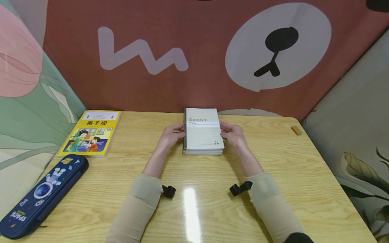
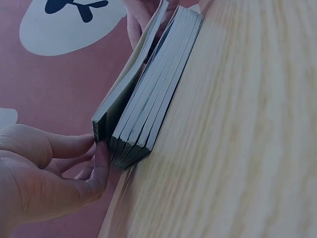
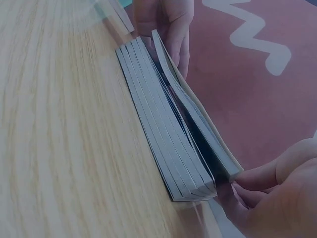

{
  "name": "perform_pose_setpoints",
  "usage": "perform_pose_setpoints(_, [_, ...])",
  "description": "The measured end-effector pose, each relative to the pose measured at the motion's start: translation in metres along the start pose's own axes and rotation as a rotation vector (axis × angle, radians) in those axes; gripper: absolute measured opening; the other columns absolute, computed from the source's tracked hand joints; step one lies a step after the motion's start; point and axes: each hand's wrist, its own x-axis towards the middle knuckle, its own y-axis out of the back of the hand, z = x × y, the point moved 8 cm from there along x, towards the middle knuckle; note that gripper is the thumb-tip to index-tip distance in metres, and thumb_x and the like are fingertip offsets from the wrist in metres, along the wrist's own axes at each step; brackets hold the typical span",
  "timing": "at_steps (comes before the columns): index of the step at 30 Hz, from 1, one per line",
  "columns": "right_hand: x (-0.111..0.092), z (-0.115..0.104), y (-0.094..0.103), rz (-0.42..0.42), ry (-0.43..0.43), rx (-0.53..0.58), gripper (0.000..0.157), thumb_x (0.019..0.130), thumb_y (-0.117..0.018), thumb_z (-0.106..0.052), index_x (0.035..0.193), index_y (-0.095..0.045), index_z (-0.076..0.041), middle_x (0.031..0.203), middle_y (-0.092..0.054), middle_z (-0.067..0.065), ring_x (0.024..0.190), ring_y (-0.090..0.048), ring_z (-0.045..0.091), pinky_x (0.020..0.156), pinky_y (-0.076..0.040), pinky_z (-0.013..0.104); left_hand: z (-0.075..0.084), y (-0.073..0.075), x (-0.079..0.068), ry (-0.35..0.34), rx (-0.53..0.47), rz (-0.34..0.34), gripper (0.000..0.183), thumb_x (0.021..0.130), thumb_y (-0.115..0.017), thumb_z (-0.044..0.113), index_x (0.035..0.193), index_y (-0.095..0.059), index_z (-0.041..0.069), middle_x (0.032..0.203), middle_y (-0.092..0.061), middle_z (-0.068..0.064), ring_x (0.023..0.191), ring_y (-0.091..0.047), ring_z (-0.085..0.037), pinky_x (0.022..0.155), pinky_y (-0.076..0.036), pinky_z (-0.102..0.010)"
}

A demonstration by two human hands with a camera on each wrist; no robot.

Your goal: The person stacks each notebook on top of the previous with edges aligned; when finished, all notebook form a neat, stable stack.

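A stack of notebooks lies on the table against the back wall. Its top notebook, with a pale cover marked "Gambit" and a dark spine, is raised slightly off the ones below; both wrist views show the gap. My left hand pinches the top notebook's spine edge between thumb and fingers. On the opposite edge, my right hand pinches the same notebook, thumb above and fingers underneath. The lower notebooks stay stacked on the wood, several thin ones with dark spines. Some fingertips are hidden beneath the raised notebook.
At the left of the table lies a yellow illustrated book. In front of it is a dark blue space-themed pencil case. A small brown object sits near the back right corner. A printed cloth wall borders the back.
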Motion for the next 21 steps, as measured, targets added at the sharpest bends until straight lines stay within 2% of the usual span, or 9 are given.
perform_pose_setpoints(7, [0.0011, 0.001, 0.0008, 0.016, 0.007, -0.021, 0.056, 0.098, -0.051, 0.014, 0.152, -0.042, 0.004, 0.156, -0.047, 0.025, 0.147, -0.046, 0.032, 0.121, -0.04, 0.041, 0.0005, -0.0008, 0.0006, -0.002, 0.024, 0.012, 0.054, 0.095, -0.062, -0.004, 0.148, -0.053, 0.0, 0.138, -0.06, -0.022, 0.114, -0.057, -0.022, 0.104, -0.053, -0.04])
perform_pose_setpoints(14, [-0.0012, -0.0019, -0.0005, 0.018, 0.022, -0.045, 0.056, 0.098, -0.051, 0.014, 0.153, -0.041, 0.006, 0.156, -0.046, 0.026, 0.148, -0.045, 0.032, 0.121, -0.04, 0.042, 0.0052, 0.0031, -0.0022, -0.031, 0.131, 0.092, 0.052, 0.093, -0.066, 0.0, 0.144, -0.057, 0.0, 0.136, -0.067, -0.019, 0.119, -0.062, -0.025, 0.101, -0.052, -0.033])
perform_pose_setpoints(21, [-0.0029, -0.0034, -0.001, 0.026, 0.014, -0.088, 0.056, 0.098, -0.053, 0.012, 0.153, -0.042, 0.004, 0.156, -0.047, 0.024, 0.148, -0.045, 0.031, 0.121, -0.041, 0.041, 0.0051, 0.0036, -0.003, -0.014, 0.123, 0.104, 0.053, 0.093, -0.068, -0.001, 0.145, -0.058, 0.002, 0.138, -0.067, -0.016, 0.117, -0.066, -0.026, 0.097, -0.057, -0.033])
